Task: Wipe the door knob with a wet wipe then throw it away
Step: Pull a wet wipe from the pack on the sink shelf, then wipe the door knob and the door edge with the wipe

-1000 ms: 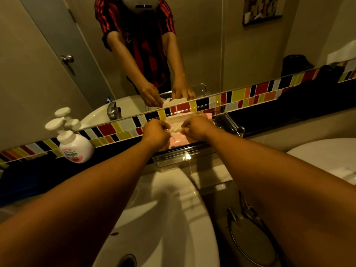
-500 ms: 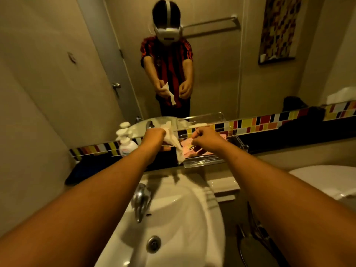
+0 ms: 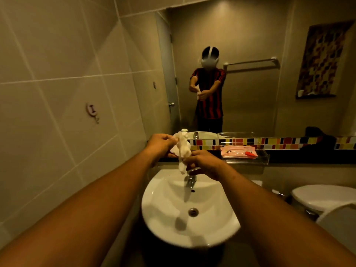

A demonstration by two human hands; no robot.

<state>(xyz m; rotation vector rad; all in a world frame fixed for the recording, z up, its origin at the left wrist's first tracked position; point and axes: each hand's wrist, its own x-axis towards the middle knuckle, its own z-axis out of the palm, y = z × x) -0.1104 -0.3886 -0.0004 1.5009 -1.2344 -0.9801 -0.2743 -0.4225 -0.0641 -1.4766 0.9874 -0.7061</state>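
Observation:
A white wet wipe [image 3: 182, 151] hangs crumpled between both hands above the sink's tap. My left hand [image 3: 159, 146] pinches its upper part; my right hand [image 3: 204, 163] grips its lower part. The pink wet-wipe pack [image 3: 238, 151] lies in a clear tray [image 3: 248, 160] on the ledge to the right of my hands. The grey door with its metal door knob [image 3: 171, 104] shows only as a reflection in the mirror, behind me.
A white basin [image 3: 163, 218] with a chrome tap [image 3: 190, 180] is directly below my hands. A white toilet [image 3: 325, 197] stands at the right. Tiled wall with a hook [image 3: 92, 111] fills the left. A soap pump bottle sits behind the wipe, mostly hidden.
The wipe has come out of the pack. I have pulled back from the ledge and both hands now hold the wipe left of the tray, over the tap.

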